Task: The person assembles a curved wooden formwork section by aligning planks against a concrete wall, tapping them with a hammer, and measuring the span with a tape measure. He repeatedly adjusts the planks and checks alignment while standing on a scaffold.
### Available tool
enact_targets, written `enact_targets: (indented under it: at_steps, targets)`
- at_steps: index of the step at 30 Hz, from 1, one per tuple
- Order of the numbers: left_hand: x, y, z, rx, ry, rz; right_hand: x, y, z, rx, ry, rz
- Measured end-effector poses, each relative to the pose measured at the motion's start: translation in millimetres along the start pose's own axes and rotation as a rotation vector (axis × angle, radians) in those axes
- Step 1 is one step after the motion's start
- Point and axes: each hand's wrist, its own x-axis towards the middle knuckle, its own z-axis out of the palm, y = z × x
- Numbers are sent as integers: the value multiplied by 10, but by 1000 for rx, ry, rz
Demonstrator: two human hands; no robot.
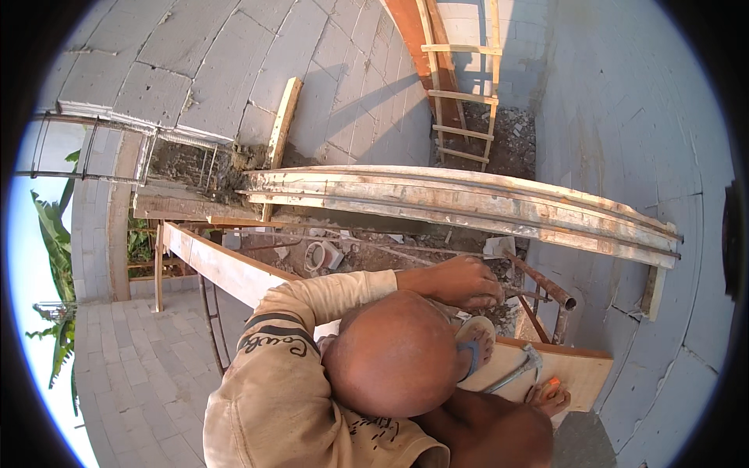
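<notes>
Grey block walls point(624, 117); a co-worker's hand point(462, 282) on a rusty brown bar point(546, 285).

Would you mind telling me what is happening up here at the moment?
A person in a tan long-sleeved shirt crouches on a pale wooden board, one hand on rusty steel bars. A grey metal hammer lies on the board by their sandalled feet. Stained pale planks span the gap beyond.
</notes>
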Motion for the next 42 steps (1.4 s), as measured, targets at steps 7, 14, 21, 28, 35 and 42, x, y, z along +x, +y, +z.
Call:
enact_targets:
  at_steps: [7, 14, 21, 28, 35, 42]
  targets:
    - [-414, -97, -413, -173, -101, -257, 394, 173, -166, 146, -24, -50]
    - [-1240, 179, -1291, -565, -243, -690, 834, -615, -1428, 578, -197, -113]
    - [-1926, 87, -1528, -748, -45, -462, 1279, -2787, -1063, 992, -640, -298]
    - [-2338, -98, -867, -1220, 388, -176, 462, -5450, -580, 642, -1424, -740]
    - [-2700, -406, -601, -1831, 926, 161, -412, -6786, 52, 246, -1403, -1141]
    - [-3596, -368, -659, -1172, 1343, -302, -1144, -7245, 718, 406, -1535, -780]
